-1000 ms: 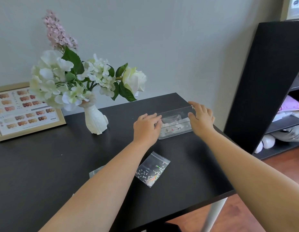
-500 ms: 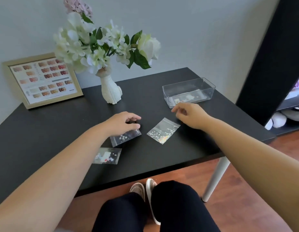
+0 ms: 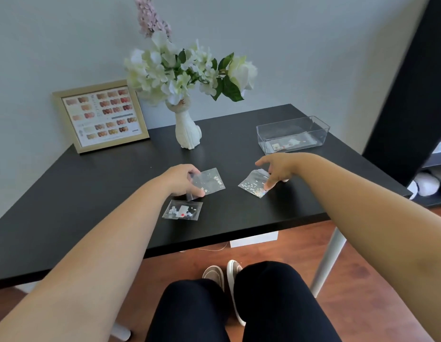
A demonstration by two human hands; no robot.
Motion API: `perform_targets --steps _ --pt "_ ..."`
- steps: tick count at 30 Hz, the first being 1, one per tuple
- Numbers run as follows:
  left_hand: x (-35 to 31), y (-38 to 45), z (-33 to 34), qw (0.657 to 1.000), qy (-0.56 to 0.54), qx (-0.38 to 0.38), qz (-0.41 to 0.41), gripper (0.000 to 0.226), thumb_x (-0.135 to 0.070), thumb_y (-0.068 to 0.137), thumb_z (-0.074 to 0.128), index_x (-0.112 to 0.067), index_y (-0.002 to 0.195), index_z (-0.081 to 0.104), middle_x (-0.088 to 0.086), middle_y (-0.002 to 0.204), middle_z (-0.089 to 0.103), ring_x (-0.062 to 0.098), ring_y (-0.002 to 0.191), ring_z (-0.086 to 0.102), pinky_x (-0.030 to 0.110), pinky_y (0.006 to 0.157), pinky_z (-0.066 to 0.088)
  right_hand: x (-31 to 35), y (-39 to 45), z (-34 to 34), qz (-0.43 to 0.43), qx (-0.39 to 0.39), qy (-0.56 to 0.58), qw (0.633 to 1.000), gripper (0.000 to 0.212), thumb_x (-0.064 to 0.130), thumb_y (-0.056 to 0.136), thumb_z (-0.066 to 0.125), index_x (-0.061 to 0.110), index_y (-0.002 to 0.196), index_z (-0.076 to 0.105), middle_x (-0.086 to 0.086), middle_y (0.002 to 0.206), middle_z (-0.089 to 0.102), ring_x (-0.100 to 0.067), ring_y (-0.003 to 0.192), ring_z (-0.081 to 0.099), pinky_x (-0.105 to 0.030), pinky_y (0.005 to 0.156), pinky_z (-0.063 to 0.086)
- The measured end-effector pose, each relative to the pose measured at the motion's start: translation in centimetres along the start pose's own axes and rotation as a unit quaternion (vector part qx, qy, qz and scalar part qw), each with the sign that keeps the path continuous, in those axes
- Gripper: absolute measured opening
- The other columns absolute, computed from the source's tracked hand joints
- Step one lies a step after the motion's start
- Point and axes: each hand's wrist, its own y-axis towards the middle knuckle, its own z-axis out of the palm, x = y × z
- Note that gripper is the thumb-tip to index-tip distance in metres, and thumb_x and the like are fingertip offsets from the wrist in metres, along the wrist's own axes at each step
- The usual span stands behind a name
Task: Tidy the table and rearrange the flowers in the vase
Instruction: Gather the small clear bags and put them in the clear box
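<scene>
Three small clear bags of tiny decorations are on the black table [image 3: 91,183]. My left hand [image 3: 181,178] grips one clear bag [image 3: 210,181] by its left edge, lifted slightly. My right hand [image 3: 278,169] pinches the corner of a second bag [image 3: 252,186] that lies on the table. A third bag [image 3: 183,210] lies flat near the front edge, untouched. A clear plastic box [image 3: 292,133] with a few small items stands at the back right. A white vase [image 3: 187,130] holds white and pink flowers [image 3: 180,67] at the back.
A gold-framed nail colour chart [image 3: 101,116] leans on the wall at the back left. A black shelf unit [image 3: 417,95] stands to the right. My legs and shoes [image 3: 224,275] are below the table's front edge, beside a white table leg [image 3: 328,262].
Both hands left the clear box and came back toward the near bags. My left hand took hold of one bag and raised it; my right hand closed on the second bag's corner.
</scene>
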Motion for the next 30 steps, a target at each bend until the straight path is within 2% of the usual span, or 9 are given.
perform_targets --steps 4,8,13,15,19,22,24,27,30 --pt "-0.7 -0.6 0.4 0.998 -0.039 -0.036 0.03 0.05 -0.023 0.068 0.087 -0.033 0.111 0.063 -0.005 0.1 0.063 0.014 0.09 0.061 0.028 0.073 0.043 -0.1 -0.3 0.3 0.014 0.002 0.038 0.999 0.084 0.022 0.068 0.084 0.036 0.14 0.042 -0.002 0.106 0.062 -0.018 0.071 0.063 -0.026 0.067 0.053" --pt "-1.1 -1.0 0.6 0.994 -0.04 -0.075 0.061 0.046 -0.01 0.078 0.077 -0.034 0.116 0.065 -0.011 0.111 0.058 0.012 0.093 0.053 0.024 0.073 0.038 -0.7 -1.1 0.9 0.002 -0.014 0.032 0.999 0.051 0.024 0.063 0.081 0.034 0.108 0.06 0.005 0.087 0.062 -0.016 0.077 0.06 -0.029 0.066 0.045" --pt "-1.4 -1.0 0.9 0.99 -0.052 -0.109 0.069 0.045 -0.007 0.082 0.071 -0.036 0.116 0.066 -0.012 0.114 0.055 0.012 0.099 0.055 0.013 0.064 0.036 -1.5 -1.5 1.3 -0.018 -0.059 0.058 0.996 0.031 0.021 0.063 0.081 0.02 0.078 0.054 0.002 0.082 0.056 -0.019 0.074 0.052 -0.031 0.065 0.041" --pt "-1.7 -0.8 1.1 0.989 -0.056 -0.117 0.067 0.044 -0.008 0.083 0.07 -0.038 0.115 0.066 -0.011 0.114 0.055 0.012 0.098 0.056 0.014 0.063 0.037 -1.9 -1.7 1.3 -0.034 -0.075 0.089 0.993 0.024 0.021 0.067 0.081 0.019 0.074 0.059 0.001 0.077 0.058 -0.017 0.071 0.054 -0.029 0.062 0.042" --pt "-2.9 -0.2 1.5 0.989 -0.061 -0.116 0.074 0.04 -0.009 0.086 0.068 -0.039 0.113 0.064 -0.01 0.114 0.054 0.01 0.097 0.055 0.013 0.061 0.038 -2.6 -2.3 1.0 -0.068 -0.089 0.134 0.985 0.026 0.04 0.07 0.084 0.018 0.074 0.07 -0.002 0.085 0.072 -0.016 0.085 0.065 -0.031 0.079 0.048" --pt "-4.4 0.6 1.8 0.987 -0.06 -0.118 0.091 0.04 -0.011 0.087 0.068 -0.036 0.118 0.062 -0.006 0.122 0.057 0.011 0.098 0.055 0.013 0.059 0.04 -3.0 -2.4 0.3 -0.065 -0.146 0.155 0.975 0.033 0.046 0.072 0.081 0.014 0.078 0.072 0.001 0.081 0.07 -0.015 0.079 0.063 -0.03 0.073 0.047" --pt "-5.4 1.3 2.0 0.987 -0.053 -0.121 0.096 0.041 -0.012 0.087 0.069 -0.033 0.122 0.06 -0.004 0.125 0.058 0.014 0.099 0.057 0.019 0.063 0.05 -3.2 -2.3 -0.5 -0.053 -0.173 0.161 0.97 0.038 0.049 0.078 0.074 0.013 0.087 0.074 0.0 0.084 0.067 -0.015 0.078 0.061 -0.03 0.073 0.046" --pt "-6.9 2.4 2.2 0.986 -0.056 -0.125 0.091 0.044 -0.015 0.086 0.07 -0.032 0.124 0.056 -0.002 0.124 0.058 0.019 0.099 0.062 0.032 0.074 0.06 -3.7 -2.3 -2.1 -0.044 -0.189 0.136 0.972 0.026 0.044 0.09 0.059 0.026 0.081 0.074 0.004 0.091 0.066 -0.02 0.09 0.059 -0.032 0.081 0.045" --pt "-8.7 3.6 2.2 0.981 -0.058 -0.15 0.111 0.034 -0.017 0.088 0.068 -0.036 0.114 0.056 -0.004 0.118 0.061 0.015 0.094 0.063 0.028 0.071 0.059 -4.8 -2.3 -3.7 -0.044 -0.213 0.131 0.967 0.022 0.033 0.093 0.056 0.032 0.075 0.068 0.01 0.083 0.061 -0.019 0.086 0.054 -0.029 0.071 0.037"
